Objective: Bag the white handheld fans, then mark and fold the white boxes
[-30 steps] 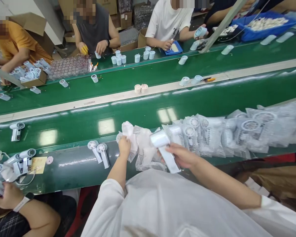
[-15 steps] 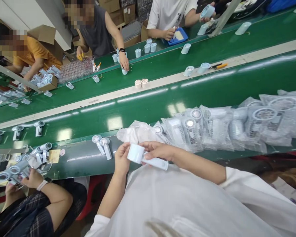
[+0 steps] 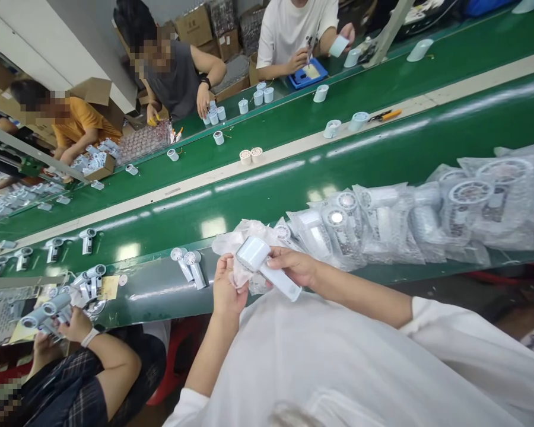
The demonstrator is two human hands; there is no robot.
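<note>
A pale blue handheld fan (image 3: 253, 254) is held in front of my body, its round head up and left, its handle slanting down to the right. My right hand (image 3: 293, 265) grips it where the handle meets the head. My left hand (image 3: 229, 290) is closed on a crumpled clear plastic bag (image 3: 241, 274) just under the fan head. Part of the bag is hidden behind the fan. Two more handheld fans (image 3: 196, 270) lie beyond my left hand on the grey strip of the bench.
Bagged fans (image 3: 385, 228) are piled along the bench to my right. Green conveyor belts (image 3: 289, 172) run across, carrying several fan parts and fans. A co-worker's hand (image 3: 76, 325) holds fans at left. More people sit across the belt. Pliers (image 3: 387, 115) lie on the divider.
My left hand has left the fan head and now holds a plastic bag below it. The fan has tilted, handle pointing further down. Fans and parts on the belts have shifted.
</note>
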